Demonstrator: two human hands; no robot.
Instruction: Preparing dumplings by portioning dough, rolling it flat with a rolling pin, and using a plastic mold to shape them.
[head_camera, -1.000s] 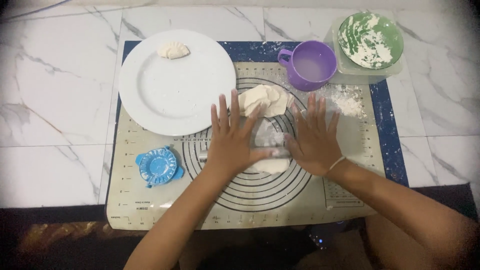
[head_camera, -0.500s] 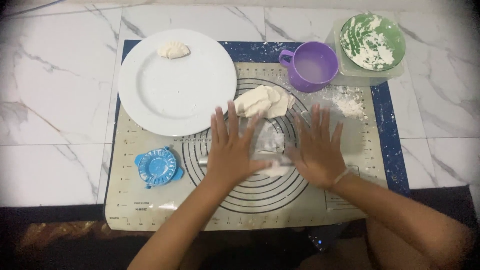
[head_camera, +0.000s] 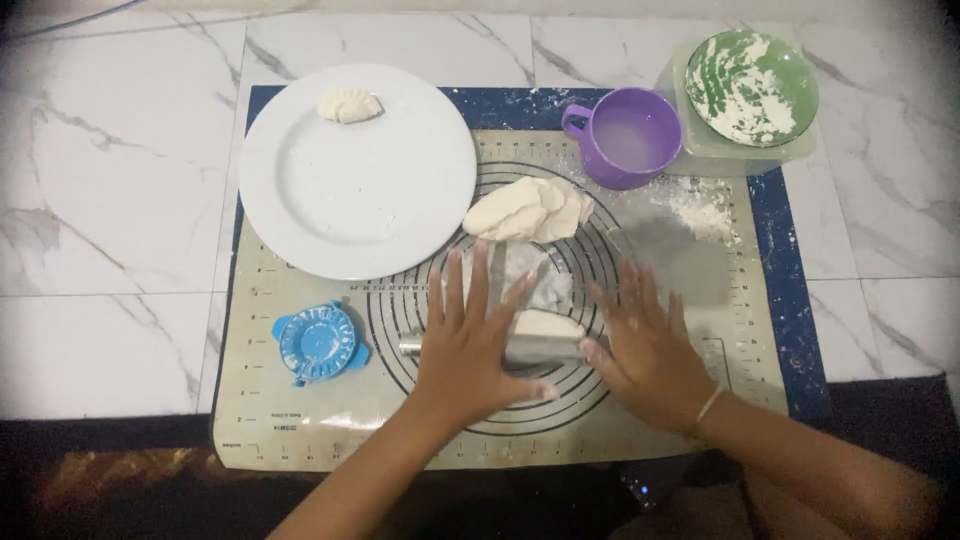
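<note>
My left hand (head_camera: 470, 345) and my right hand (head_camera: 650, 345) lie flat, fingers spread, on a shiny metal rolling pin (head_camera: 540, 349) that lies crosswise on the beige baking mat (head_camera: 300, 420). Under the pin a small flattened piece of dough (head_camera: 545, 322) shows at its far edge. A larger lump of dough (head_camera: 527, 209) rests on the mat just beyond. A white plate (head_camera: 355, 190) at the upper left carries one folded dumpling (head_camera: 349, 105).
A blue dumpling press (head_camera: 317, 342) sits on the mat left of my hands. A purple mug (head_camera: 630, 137) and a green bowl dusted with flour (head_camera: 755, 85) in a clear tub stand at the back right. Loose flour (head_camera: 700, 205) is scattered nearby. White marble surrounds the mat.
Both hands have slid toward me with the rolling pin under them, moving it back over the small dough piece.
</note>
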